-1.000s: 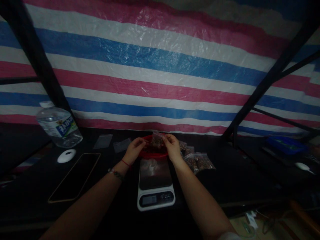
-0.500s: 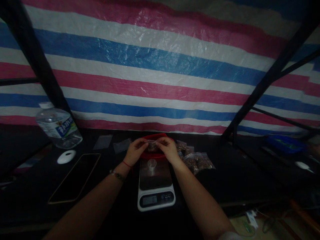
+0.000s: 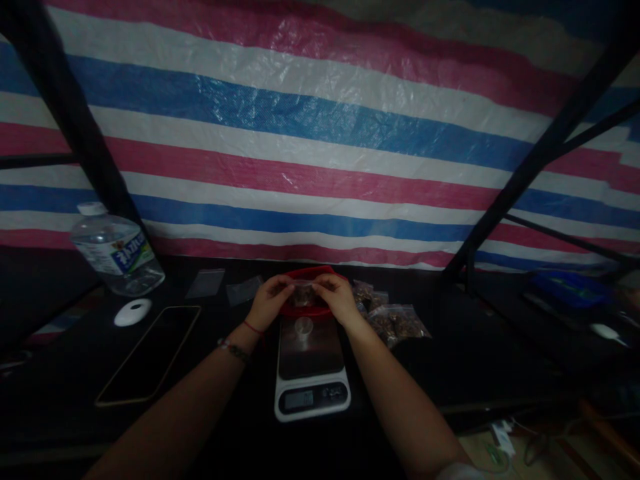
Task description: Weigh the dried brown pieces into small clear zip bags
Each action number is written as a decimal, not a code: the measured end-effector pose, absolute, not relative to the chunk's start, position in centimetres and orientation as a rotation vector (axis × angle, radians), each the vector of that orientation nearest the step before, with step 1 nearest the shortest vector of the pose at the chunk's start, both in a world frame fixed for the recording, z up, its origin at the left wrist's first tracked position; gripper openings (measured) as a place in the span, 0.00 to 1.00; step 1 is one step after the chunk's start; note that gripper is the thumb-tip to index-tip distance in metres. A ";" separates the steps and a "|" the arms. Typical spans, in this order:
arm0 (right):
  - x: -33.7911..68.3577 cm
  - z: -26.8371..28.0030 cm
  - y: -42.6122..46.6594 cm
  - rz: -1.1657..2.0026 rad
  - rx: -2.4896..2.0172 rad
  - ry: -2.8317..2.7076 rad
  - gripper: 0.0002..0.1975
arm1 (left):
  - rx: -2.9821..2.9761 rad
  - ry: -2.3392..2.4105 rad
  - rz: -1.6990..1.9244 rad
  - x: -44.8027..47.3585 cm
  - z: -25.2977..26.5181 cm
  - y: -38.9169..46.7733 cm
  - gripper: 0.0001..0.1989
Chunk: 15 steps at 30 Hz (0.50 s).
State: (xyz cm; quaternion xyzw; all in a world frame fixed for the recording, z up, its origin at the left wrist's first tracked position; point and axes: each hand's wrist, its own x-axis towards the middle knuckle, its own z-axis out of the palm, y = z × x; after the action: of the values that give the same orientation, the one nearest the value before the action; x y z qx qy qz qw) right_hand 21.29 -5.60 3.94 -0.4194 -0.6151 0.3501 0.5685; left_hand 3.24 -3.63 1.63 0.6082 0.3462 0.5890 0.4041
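Observation:
Between my two hands is a small clear zip bag (image 3: 303,293) with something brownish inside, held by its top edge. My left hand (image 3: 273,299) pinches the bag's left corner, and my right hand (image 3: 336,297) grips the right corner. Behind and beneath them lies a red tray (image 3: 311,272), partly covered by the bag and hands. Just in front stands a white kitchen scale (image 3: 313,373) with a dark top and a lit display. A small clear cup (image 3: 303,327) rests on the scale's platform.
Right of my hands lie several filled zip bags (image 3: 400,323). Flat zip bags (image 3: 206,283) lie to the left, near a large clear bottle (image 3: 117,257), a white mouse (image 3: 133,312) and a phone (image 3: 150,357). A striped sheet (image 3: 300,160) hangs behind the black table.
Both hands stay almost in place, with the bag's body hanging slightly more into view. The scale's display reads more clearly now.

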 end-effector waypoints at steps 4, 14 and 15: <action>21.3 4.0 -5.6 0.754 -1.023 -1.466 0.06 | 1.592 0.848 1.517 3.2 1.7 -3.7 0.13; 21.4 3.6 -5.3 0.815 -0.999 -1.409 0.07 | 1.650 0.958 1.498 2.9 2.0 -3.7 0.11; 21.4 3.6 -5.3 0.809 -1.005 -1.409 0.07 | 1.644 0.975 1.497 2.9 2.0 -3.7 0.12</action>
State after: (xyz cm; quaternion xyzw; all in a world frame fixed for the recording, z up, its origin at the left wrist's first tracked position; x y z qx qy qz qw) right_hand 21.40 -5.29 3.62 -0.4293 -0.6022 0.3459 0.5774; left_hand 2.92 -3.75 2.04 0.6345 0.3764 0.5778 0.3492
